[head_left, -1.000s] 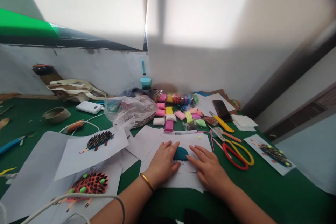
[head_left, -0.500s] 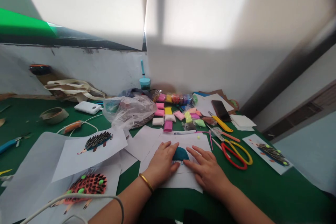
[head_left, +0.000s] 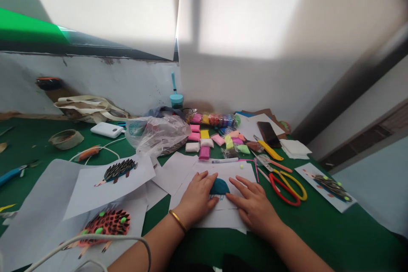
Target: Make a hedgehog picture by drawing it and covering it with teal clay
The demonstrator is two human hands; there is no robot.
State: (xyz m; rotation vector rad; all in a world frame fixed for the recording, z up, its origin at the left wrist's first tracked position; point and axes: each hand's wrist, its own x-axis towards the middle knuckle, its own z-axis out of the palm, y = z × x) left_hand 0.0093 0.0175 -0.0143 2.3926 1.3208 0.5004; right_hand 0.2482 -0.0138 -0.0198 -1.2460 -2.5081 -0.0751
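A flat teal half-dome of what looks like modelling clay (head_left: 220, 186) lies on a white sheet of paper (head_left: 223, 220). Small blue drawn lines show just under its straight lower edge. My left hand (head_left: 198, 193), with a gold bangle at the wrist, rests on the paper with its fingertips along the clay's left side. On the other side, my right hand (head_left: 253, 204) has its fingers spread, the tips beside the clay's right edge. Neither hand grasps anything. A tiny yellow-green ball (head_left: 241, 166) sits near the sheet's top.
Coloured clay packets (head_left: 205, 152) lie behind the paper, beside a plastic bag (head_left: 156, 134). To the right are red-handled scissors (head_left: 291, 202), a yellow cutter (head_left: 270, 150), a phone (head_left: 268, 134) and a hedgehog picture (head_left: 327, 187). More hedgehog pictures (head_left: 110, 193) and a cable (head_left: 127, 238) are at left.
My right hand's fingertips have shifted slightly right, away from the clay, and more of the blue lines show below it. My left hand stays in place.
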